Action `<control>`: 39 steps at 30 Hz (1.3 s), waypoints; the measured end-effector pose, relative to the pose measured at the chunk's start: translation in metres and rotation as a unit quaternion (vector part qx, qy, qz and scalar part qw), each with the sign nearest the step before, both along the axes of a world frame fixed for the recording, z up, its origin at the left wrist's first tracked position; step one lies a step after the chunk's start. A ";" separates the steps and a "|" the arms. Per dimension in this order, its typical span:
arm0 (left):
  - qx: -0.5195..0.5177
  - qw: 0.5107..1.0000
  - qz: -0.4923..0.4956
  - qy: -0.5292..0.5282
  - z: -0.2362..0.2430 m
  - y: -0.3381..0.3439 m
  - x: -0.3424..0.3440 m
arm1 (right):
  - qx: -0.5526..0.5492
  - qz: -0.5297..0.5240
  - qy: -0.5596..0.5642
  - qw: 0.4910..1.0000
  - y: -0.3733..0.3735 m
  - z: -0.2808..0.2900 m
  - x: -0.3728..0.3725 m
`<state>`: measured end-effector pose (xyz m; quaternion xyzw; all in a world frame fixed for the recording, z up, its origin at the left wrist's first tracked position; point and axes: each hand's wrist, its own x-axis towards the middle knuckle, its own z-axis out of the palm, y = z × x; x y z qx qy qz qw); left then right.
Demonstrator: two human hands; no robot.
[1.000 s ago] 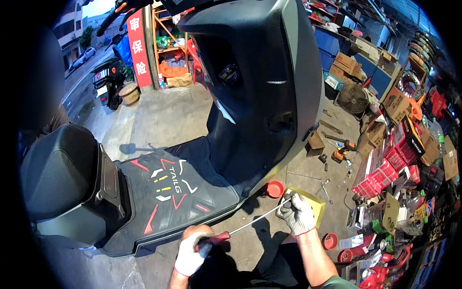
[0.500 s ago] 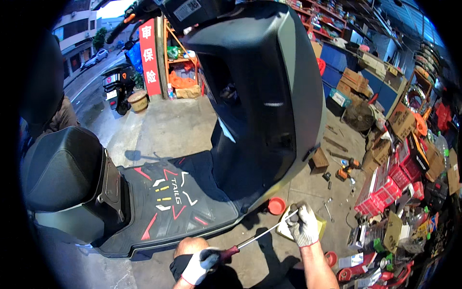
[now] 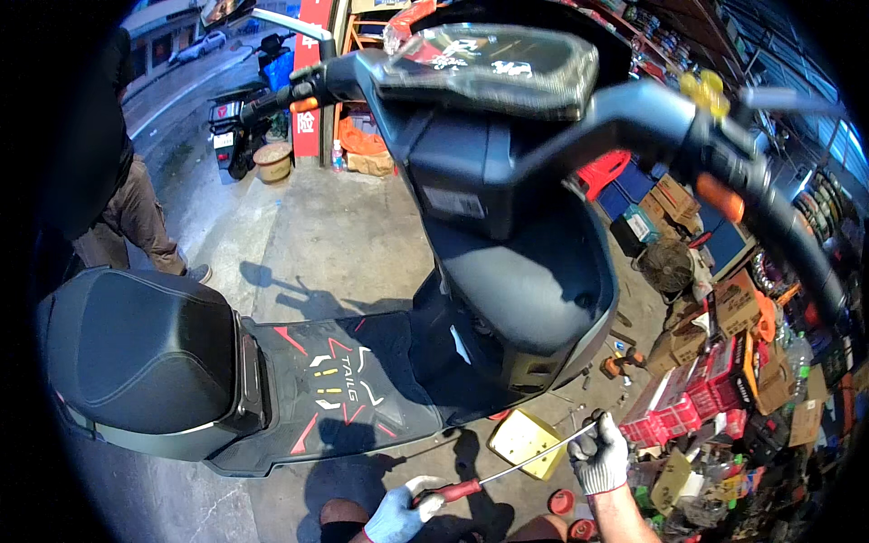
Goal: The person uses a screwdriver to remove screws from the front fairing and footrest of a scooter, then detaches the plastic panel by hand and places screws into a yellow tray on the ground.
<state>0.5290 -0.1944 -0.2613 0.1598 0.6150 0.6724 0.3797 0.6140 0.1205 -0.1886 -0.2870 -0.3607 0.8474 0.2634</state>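
Observation:
My left hand (image 3: 405, 512), in a white and blue-grey work glove, is closed around the red handle of a screwdriver (image 3: 463, 490). The long metal shaft slants up and right to my right hand (image 3: 600, 457). That hand wears a white knit glove with dark fingertips, and its fingers are closed at the shaft's tip. Whether a small part sits there too, I cannot tell. Below the shaft a yellow tray (image 3: 518, 440) lies on the ground with small pieces in it. A dark electric scooter (image 3: 534, 281) stands in front of me, its footboard (image 3: 380, 398) to the left.
Red boxes (image 3: 670, 403), cartons and loose parts crowd the right side. An orange-and-black power drill (image 3: 623, 364) lies on the concrete. Small red containers (image 3: 561, 500) stand near my right forearm. At the far left a person (image 3: 136, 208) stands behind the scooter seat (image 3: 149, 344).
My view has risen, bringing the scooter's handlebars and dashboard into sight. Both hands have moved to the right with the screwdriver, and more of the yellow tray shows.

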 end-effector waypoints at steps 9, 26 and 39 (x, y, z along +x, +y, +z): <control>0.040 0.977 0.077 -0.196 0.154 -0.087 0.020 | -0.005 0.026 -0.021 0.999 -0.101 0.184 -0.037; -0.110 0.971 0.153 0.145 0.314 -0.135 -0.073 | -0.045 0.086 -0.044 0.994 -0.154 0.228 -0.177; -0.124 0.980 0.126 0.091 0.303 -0.094 -0.131 | 0.023 0.027 -0.107 0.994 -0.134 0.219 -0.206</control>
